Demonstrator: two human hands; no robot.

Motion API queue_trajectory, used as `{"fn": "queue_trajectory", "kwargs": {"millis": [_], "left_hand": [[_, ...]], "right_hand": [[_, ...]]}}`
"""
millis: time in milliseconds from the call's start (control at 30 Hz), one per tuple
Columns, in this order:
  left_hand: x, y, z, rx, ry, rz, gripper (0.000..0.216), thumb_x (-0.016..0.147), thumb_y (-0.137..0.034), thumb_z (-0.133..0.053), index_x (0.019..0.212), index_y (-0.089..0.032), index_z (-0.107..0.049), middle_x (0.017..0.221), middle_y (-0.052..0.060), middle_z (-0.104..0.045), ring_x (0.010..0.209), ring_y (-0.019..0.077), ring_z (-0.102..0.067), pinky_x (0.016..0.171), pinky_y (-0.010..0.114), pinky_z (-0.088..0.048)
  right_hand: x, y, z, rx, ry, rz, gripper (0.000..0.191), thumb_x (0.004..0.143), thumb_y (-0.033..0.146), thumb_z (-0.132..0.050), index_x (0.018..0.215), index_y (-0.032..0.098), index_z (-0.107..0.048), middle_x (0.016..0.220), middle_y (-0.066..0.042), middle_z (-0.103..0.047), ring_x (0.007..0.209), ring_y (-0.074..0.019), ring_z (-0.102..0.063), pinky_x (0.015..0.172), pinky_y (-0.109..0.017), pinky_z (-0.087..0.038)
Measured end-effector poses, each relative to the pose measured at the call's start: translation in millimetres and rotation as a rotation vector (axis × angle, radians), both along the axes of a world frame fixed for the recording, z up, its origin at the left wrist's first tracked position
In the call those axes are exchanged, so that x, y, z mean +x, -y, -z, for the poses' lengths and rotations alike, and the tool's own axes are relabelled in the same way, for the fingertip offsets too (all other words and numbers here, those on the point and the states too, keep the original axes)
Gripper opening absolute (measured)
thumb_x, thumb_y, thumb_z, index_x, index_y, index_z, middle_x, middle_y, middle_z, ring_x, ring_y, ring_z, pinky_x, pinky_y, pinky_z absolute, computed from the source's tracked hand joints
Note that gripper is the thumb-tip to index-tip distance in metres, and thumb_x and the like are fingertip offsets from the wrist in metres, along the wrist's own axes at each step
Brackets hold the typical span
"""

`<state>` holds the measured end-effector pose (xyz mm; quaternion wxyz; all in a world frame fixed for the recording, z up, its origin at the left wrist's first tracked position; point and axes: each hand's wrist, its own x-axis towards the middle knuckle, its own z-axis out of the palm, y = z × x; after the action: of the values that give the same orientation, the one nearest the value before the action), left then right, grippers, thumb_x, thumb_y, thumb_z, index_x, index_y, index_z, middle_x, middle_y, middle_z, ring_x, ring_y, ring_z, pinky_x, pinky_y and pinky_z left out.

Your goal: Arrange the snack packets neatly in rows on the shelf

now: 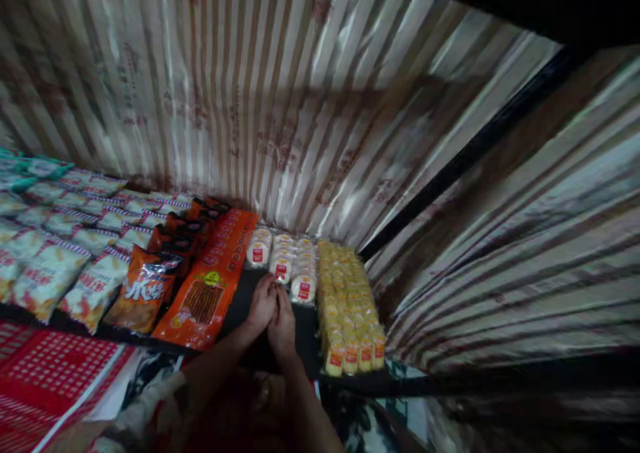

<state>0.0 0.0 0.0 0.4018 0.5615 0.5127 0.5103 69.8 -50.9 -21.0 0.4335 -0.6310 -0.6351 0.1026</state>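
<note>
My left hand (263, 303) and my right hand (283, 323) are side by side above the dark shelf board, fingers closed and meeting at the tips. Those tips reach the near end of a clear pack of round white crackers (281, 269); whether they grip it is hidden. Right of the fingers lies another pack of round white crackers (303, 288), with a red label. One more such cracker pack (258, 252) sits to the left, behind the left hand. A large orange snack bag (215, 276) lies left of my hands.
Rows of yellow packaged snacks (350, 306) line the right end of the shelf (305, 326). On the left are several brown-orange bags (143, 286) and white snack bags (50, 273). Striped plastic sheeting (280, 106) hangs behind. A dark pole (465, 153) slants at right; a red crate (55, 366) stands lower left.
</note>
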Motion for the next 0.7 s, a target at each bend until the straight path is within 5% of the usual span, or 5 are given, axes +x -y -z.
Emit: {"fn": "queue_trajectory", "kwargs": {"millis": [700], "left_hand": [[-18,21,-4.5,-0.010,-0.160,-0.030,0.029,0.078,-0.005,-0.043,0.091,-0.016,-0.066,0.117,0.010,-0.060,0.112,0.0185,-0.056,0.100,0.036,-0.044]], "right_hand": [[-9,10,-12.4,-0.016,-0.051,0.028,0.046,0.084,0.018,-0.033,0.123,0.007,-0.057,0.130,-0.018,-0.054,0.124,-0.0210,-0.048,0.103,-0.038,-0.041]]}}
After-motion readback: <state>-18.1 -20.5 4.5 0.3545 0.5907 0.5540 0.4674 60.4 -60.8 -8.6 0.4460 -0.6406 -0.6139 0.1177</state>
